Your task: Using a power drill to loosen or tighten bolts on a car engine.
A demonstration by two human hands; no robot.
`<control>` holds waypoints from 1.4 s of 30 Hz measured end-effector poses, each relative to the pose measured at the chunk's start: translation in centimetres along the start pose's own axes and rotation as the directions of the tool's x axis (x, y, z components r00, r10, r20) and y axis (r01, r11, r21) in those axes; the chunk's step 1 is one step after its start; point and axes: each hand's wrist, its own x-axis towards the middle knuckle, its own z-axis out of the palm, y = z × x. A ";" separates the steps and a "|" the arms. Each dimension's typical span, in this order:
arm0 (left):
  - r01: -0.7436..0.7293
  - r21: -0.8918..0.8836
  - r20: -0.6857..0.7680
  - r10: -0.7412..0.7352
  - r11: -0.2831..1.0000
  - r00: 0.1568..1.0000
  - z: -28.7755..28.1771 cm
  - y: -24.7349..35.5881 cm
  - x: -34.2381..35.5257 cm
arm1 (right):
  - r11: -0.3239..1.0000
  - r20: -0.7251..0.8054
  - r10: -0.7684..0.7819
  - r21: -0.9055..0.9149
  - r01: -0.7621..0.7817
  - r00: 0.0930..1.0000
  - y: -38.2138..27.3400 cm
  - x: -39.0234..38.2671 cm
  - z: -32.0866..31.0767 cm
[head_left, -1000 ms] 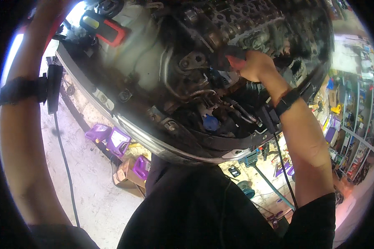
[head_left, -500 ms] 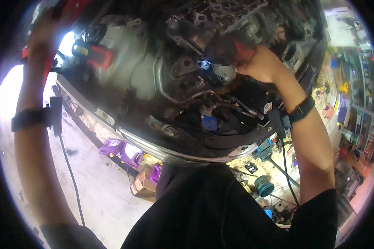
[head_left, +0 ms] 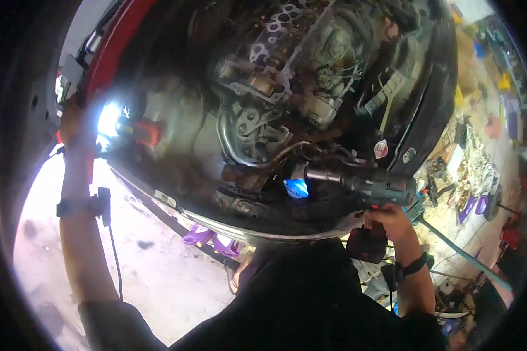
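My right hand point(head_left: 391, 221) is wrapped round the grip of a black cordless impact wrench point(head_left: 386, 188), its battery hanging below. The wrench lies level over the front of an open engine bay, its nose pointing left beside a blue cap point(head_left: 297, 188). At the left, my left hand point(head_left: 71, 120) is at the edge of the red fender point(head_left: 116, 44), next to a glaring work light point(head_left: 109, 120) with a red body. Its fingers are too dark to make out. Farther in stands the opened engine point(head_left: 269, 64), with round openings along its top.
A metal pipe point(head_left: 225, 131) curves beside the engine. The car's front edge point(head_left: 263, 234) runs across in front of me. Purple jugs point(head_left: 225, 244) stand on the floor below it. Tools and parts lie to the right, where a long green bar point(head_left: 462, 257) slants down.
My right hand has drawn the impact wrench back from deep beside the engine, toward me and the front edge. My left hand stays by the fender and work light while the view has shifted.
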 end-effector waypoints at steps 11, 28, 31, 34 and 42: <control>-0.021 0.029 0.040 0.020 0.999 0.999 1.1 -0.6 -0.1 | 0.967 0.061 0.083 0.235 -0.095 0.995 3.5 3.4 -2.0; -0.015 0.027 0.047 0.014 1.000 0.999 0.8 -0.7 -0.4 | 0.992 0.097 0.115 -0.053 -0.111 0.989 4.3 4.7 -3.7; -0.033 0.015 0.033 0.032 0.999 0.999 1.0 -0.7 -0.6 | 0.995 0.114 0.063 0.066 -0.071 0.991 5.3 5.1 -4.0; -0.043 0.016 0.022 0.042 0.999 0.999 0.6 -1.2 -0.8 | 0.987 0.117 0.062 0.142 -0.078 0.991 5.1 4.9 -3.4; -0.215 0.114 0.004 0.216 0.970 0.976 0.1 1.4 -1.1 | 0.977 0.148 -0.070 0.212 0.037 0.986 5.3 4.7 -3.2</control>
